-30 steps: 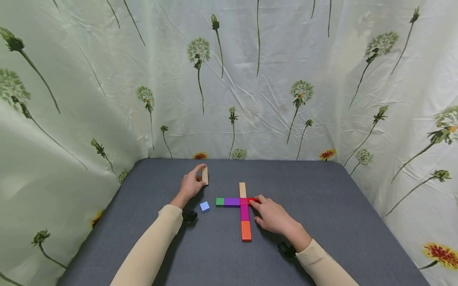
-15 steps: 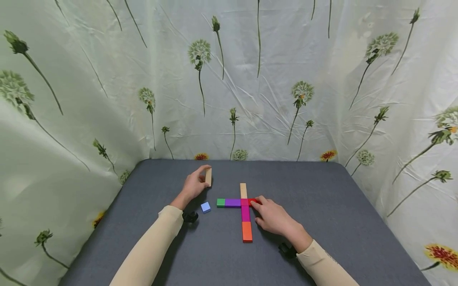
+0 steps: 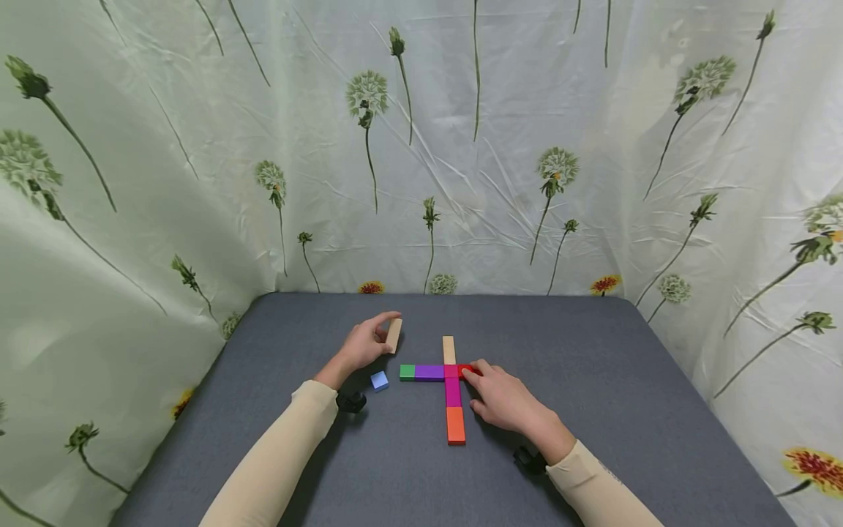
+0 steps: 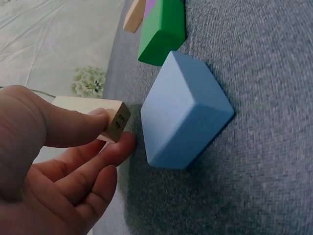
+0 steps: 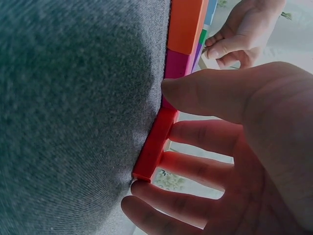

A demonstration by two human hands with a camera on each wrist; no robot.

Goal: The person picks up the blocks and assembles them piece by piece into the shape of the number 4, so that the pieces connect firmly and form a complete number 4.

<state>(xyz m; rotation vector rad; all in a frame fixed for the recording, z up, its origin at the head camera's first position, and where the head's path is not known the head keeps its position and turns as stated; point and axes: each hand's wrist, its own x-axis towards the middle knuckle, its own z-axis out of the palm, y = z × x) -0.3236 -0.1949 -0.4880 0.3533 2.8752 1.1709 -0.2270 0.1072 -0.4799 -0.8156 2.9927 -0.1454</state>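
Observation:
My left hand [image 3: 358, 345] pinches a plain wooden block [image 3: 394, 336] between thumb and fingers, and in the left wrist view its end face shows the number 43. On the table lies a cross of blocks: another wooden block [image 3: 448, 350] at the top, purple [image 3: 429, 373] and green [image 3: 407, 373] to the left, magenta [image 3: 452, 393] and orange [image 3: 456, 426] toward me. A red block [image 5: 155, 142] forms the right arm. The fingers of my right hand [image 3: 503, 397] rest on the red block, its thumb by the magenta one. Below the left hand sits a loose blue block [image 3: 379, 380].
The blocks lie on a dark grey cloth-covered table [image 3: 593, 366]. A pale curtain [image 3: 494, 146] with a dandelion print hangs behind it and along both sides. Black wrist cameras sit under both forearms.
The left hand has moved right and slightly toward me with the wooden block, which now leans more. The right hand stays on the red block, and the cross is unchanged.

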